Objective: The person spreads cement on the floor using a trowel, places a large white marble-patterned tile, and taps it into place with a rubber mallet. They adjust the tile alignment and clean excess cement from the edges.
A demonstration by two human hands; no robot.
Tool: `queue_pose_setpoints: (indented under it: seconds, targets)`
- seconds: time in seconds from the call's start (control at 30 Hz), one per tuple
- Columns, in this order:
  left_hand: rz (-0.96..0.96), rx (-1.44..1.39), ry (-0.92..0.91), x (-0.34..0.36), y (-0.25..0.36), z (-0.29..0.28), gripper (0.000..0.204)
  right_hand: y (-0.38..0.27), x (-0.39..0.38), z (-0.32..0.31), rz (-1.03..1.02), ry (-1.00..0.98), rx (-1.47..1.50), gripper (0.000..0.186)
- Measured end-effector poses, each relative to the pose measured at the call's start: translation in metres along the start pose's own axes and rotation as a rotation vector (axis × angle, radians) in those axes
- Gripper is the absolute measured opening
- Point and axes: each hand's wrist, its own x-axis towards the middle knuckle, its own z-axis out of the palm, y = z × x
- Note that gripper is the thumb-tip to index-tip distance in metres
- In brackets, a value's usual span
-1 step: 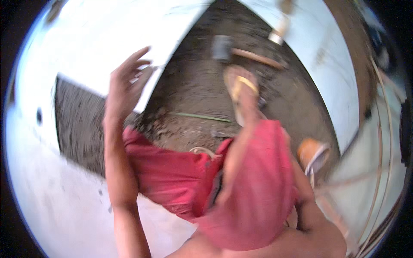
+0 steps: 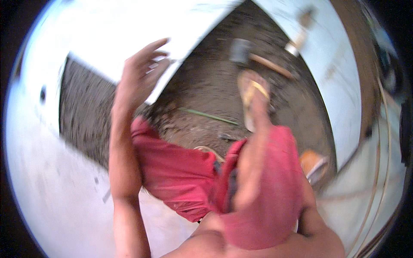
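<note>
My left hand [image 2: 144, 73] is raised above a large white tile [image 2: 129, 30], its fingers apart and slightly curled, blurred by motion. Nothing clear shows between them. My right arm [image 2: 316, 221] passes behind my raised knee, so the right hand is hidden. On the bare soil [image 2: 211, 92] in front of me lies a mallet with a dark grey head [image 2: 241, 50] and a wooden handle [image 2: 273, 66]. Just in front of it is my foot [image 2: 254, 88] in a yellow-strapped flip-flop. A thin green stick [image 2: 211, 116] rests on the soil between my left hand and that foot.
Pale tiles border the soil, including one on the right [image 2: 340, 81]. A blurred tool with a white end [image 2: 297, 43] lies at that tile's edge. An orange and white container [image 2: 314, 163] stands beside my knee. Cables [image 2: 378, 159] run along the far right. Another soil patch [image 2: 84, 107] shows at left.
The whole view has shifted slightly, so the mallet, foot and stick appear farther right. My left hand keeps about the same pose, a little higher and farther right in the picture.
</note>
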Motion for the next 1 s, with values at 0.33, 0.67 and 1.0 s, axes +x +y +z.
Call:
queue_pose_setpoints:
  seconds: [0.33,0.67,1.0]
  targets:
    - [-0.094,-0.316,0.134,-0.252,-0.084,-0.132,0.069,-0.458,0.129,0.066,-1.067,-0.580,-0.862,0.019]
    - [-1.594,-0.346,1.075,-0.600,-0.091,0.344,0.046,-0.523,-0.080,0.448,-2.102,-1.127,-0.953,0.023]
    - [-1.432,-1.207,1.812,-0.491,-0.097,0.459,0.048,-0.301,-0.213,0.400,-1.796,-2.014,-0.874,0.028]
